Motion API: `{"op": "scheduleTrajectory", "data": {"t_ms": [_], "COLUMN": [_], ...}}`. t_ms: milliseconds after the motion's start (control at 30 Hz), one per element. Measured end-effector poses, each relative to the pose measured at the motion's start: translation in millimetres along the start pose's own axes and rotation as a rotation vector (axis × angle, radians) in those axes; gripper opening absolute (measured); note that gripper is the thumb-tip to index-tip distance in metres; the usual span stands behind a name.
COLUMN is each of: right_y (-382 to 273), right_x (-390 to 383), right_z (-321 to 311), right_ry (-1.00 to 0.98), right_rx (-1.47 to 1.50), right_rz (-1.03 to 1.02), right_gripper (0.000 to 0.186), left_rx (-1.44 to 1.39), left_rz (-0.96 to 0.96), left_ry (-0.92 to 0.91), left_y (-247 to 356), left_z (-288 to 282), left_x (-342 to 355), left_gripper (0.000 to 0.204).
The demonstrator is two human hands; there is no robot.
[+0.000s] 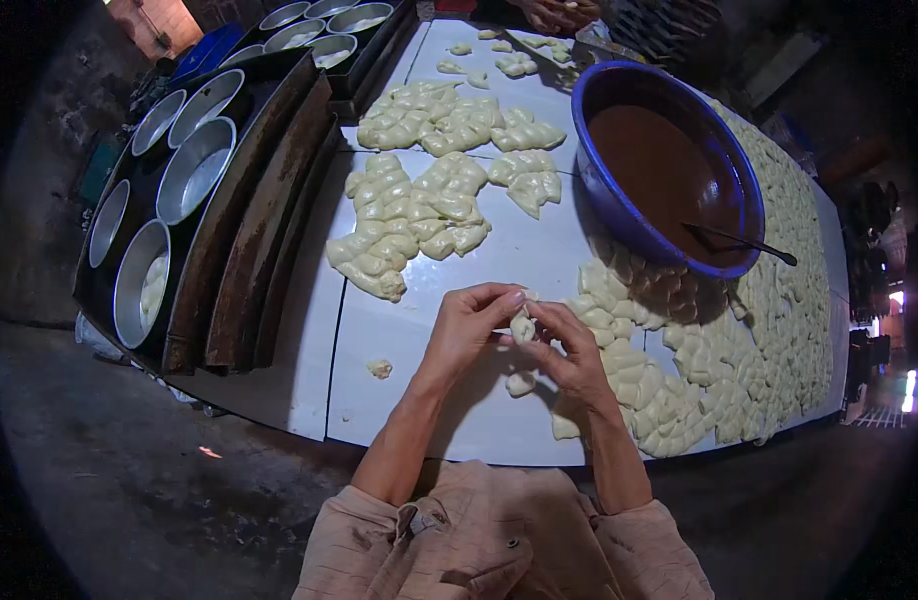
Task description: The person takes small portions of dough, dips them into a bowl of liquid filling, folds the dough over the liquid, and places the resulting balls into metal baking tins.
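A white table (399, 390) of joined panels stands on a dark, rough floor (129, 500). To the left, dark rusty trays (259, 220) hold round metal pans (194, 168). Behind them runs a dim grey wall (39, 200). Daylight glows at the far right edge (909, 385).

No packages, labels, signs or screens are showing anywhere in view: nothing wrapped, boxed, printed or lit is sitting on the counter (399, 330) or standing around it.
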State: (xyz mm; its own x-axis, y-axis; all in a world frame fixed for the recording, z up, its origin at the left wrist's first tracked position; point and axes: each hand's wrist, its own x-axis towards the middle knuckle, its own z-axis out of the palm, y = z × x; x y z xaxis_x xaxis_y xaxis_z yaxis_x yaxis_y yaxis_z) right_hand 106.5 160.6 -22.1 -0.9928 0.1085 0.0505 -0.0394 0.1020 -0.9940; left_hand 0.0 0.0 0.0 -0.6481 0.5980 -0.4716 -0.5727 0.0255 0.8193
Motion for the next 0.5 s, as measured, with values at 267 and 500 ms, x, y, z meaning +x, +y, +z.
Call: {"op": "scheduleTrajectory", "data": {"t_ms": [267, 500], "right_y": [-9.2, 6.4], "right_x": [14.5, 1.8], "right_z": [41.2, 12.1], "right_ry": [0.611, 0.352], "right_rx": [0.267, -0.249], "right_rz": [-0.250, -0.040], "right_gripper": [0.011, 0.023], "left_rx": [-0.005, 0.130], "left_rz": [0.195, 0.189], "left_ry": [-0.071, -0.091], "left_y": [-25.7, -36.2], "left_z": [11.4, 17.7], "left_x": [-8.2, -25.4], "left_gripper": [0.024, 0.035]}}
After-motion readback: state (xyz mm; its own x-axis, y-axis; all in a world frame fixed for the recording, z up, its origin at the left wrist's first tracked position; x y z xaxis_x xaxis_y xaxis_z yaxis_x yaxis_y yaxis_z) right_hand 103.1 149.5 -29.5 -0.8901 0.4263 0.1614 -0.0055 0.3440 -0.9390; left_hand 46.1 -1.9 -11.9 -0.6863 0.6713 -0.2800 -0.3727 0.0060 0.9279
